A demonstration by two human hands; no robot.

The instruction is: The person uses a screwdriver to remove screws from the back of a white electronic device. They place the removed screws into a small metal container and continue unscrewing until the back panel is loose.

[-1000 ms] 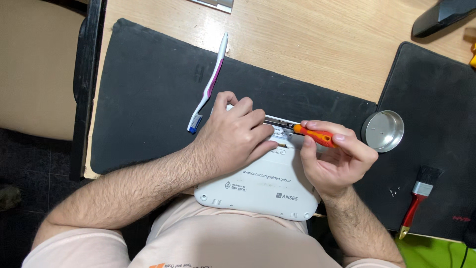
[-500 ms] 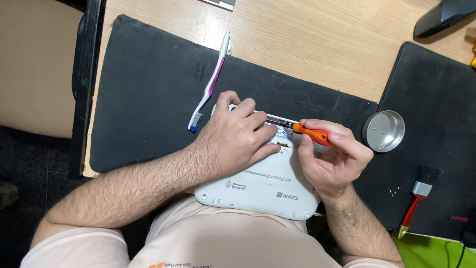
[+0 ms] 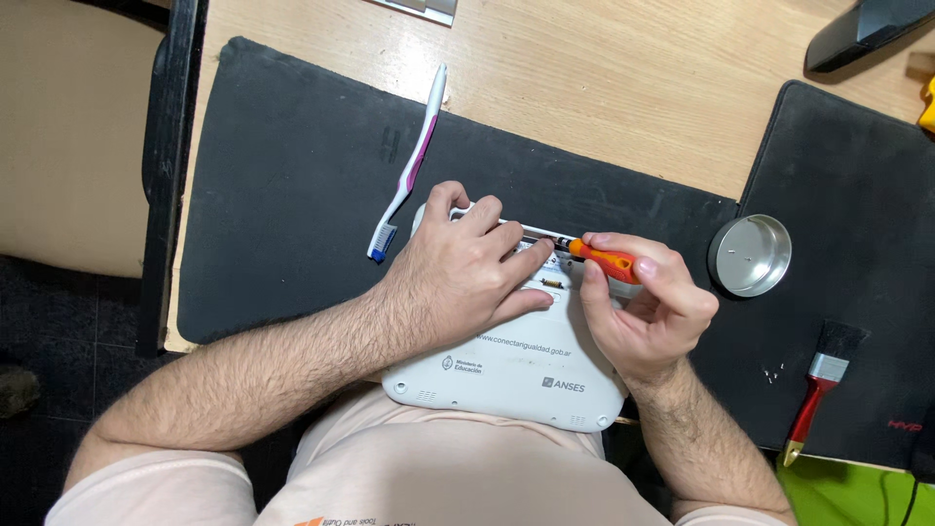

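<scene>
the left hand (image 3: 467,268) is lying flat across the upper part of the small white laptop (image 3: 506,375), fingers spread and pressing down on its shell, not gripping anything. the laptop is sitting underside up, its far part on the large black mat (image 3: 282,214) and its near edge hanging over the table's front edge against the person's body. the right hand (image 3: 643,317) is clenching around the orange-handled screwdriver (image 3: 599,261), thumb and fingertips pinching the handle, and the dark shaft is running leftward, nearly level, toward the far edge of the laptop just beside the left fingertips; where the tip is landing is hidden behind those fingers. a small dark screw-like piece (image 3: 551,283) is lying on the white shell between the two hands. off to the right, the round silver tin (image 3: 749,255) is standing open on the second black mat (image 3: 857,195), and a couple of tiny specks are showing on its shiny bottom, too small to tell what they are. near it a few small screws (image 3: 773,371) are lying loose on that mat, just beside the red-handled paintbrush (image 3: 816,390). a white and purple toothbrush (image 3: 409,168) is resting slantwise on the large mat, above the left hand, well apart from the tin.
</scene>
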